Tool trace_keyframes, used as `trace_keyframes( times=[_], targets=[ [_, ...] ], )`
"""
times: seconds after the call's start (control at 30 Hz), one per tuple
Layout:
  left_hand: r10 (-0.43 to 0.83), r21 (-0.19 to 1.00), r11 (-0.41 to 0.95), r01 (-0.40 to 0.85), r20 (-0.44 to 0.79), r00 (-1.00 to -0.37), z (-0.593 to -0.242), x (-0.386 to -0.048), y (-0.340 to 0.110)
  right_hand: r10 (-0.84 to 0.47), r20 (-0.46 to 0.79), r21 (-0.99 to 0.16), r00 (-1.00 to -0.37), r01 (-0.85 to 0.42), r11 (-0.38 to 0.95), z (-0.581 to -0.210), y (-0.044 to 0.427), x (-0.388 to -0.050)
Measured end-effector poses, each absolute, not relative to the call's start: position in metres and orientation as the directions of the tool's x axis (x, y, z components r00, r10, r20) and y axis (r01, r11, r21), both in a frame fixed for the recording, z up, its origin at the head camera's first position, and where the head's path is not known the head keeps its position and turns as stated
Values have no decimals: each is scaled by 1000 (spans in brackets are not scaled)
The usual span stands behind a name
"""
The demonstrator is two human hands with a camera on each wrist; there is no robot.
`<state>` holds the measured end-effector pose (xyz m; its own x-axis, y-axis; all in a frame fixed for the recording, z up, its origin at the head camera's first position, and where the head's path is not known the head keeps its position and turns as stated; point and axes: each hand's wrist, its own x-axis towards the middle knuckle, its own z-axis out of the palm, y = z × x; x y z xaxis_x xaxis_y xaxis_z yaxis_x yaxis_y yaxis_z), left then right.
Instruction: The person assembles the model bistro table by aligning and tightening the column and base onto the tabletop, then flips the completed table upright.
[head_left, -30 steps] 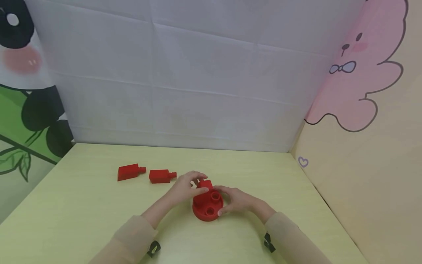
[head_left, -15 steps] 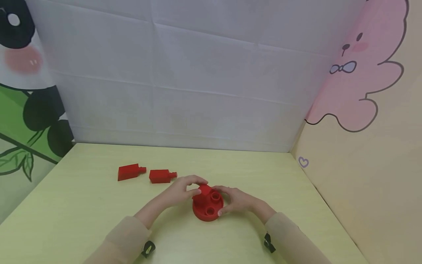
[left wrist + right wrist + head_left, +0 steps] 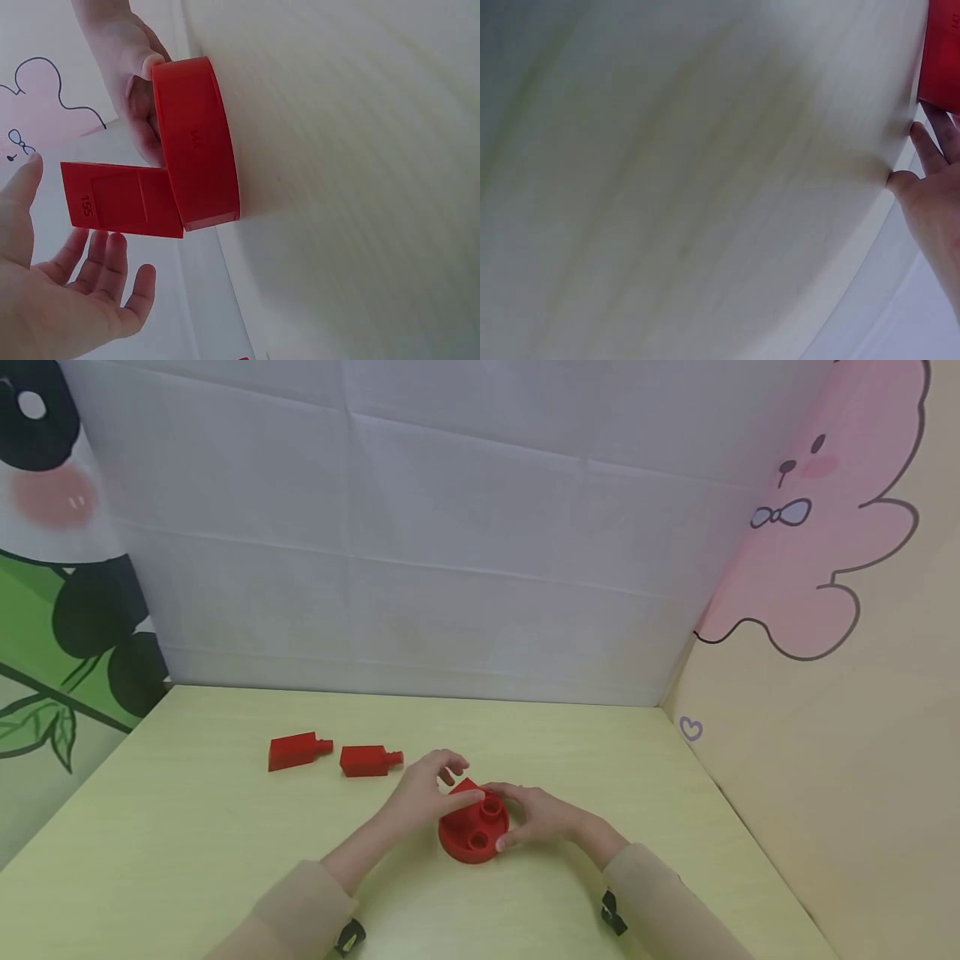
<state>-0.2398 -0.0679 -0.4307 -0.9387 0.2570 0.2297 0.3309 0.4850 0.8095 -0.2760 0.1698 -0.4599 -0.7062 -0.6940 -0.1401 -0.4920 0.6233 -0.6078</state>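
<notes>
A round red base with raised rings lies flat on the table. At its far left side stands a red block with tapered sides, upright on the base. My left hand is around this block, thumb in front and fingers behind. In the left wrist view those fingers are spread and relaxed; a fingertip or two lies close to the block's edge, and whether they touch I cannot tell. My right hand grips the base's right rim between thumb and fingers. Only part of the base shows in the right wrist view.
Two red bottle-shaped blocks, one farther left and one nearer, lie on their sides on the pale yellow table. A white cloth backdrop rises behind the table, with a wall at the right.
The red block on the base now sits lower and is turned from a second ago. My left hand shifted left, came back, and its fingers spread off the block. My right hand stayed put.
</notes>
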Motion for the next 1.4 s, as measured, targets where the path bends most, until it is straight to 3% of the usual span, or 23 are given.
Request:
trace_keyframes(
  times=[0.2,0.5,1.13,1.4],
  targets=[
    [231,794,525,308,215,-949,-434,-240,-60,-693,-143,-605,-707,-492,627,-461,170,-277],
    [317,798,492,347,207,-926,-436,-240,-69,-701,-135,-607,-701,-500,617,-461,170,-276],
    [540,759,410,506,245,-805,-437,-249,-109,-691,-139,-605,-709,-492,626,-463,169,-277],
    [561,792,355,496,244,-791,-439,-251,-116,-695,-129,-606,-707,-498,620,-463,170,-278]
  ],
)
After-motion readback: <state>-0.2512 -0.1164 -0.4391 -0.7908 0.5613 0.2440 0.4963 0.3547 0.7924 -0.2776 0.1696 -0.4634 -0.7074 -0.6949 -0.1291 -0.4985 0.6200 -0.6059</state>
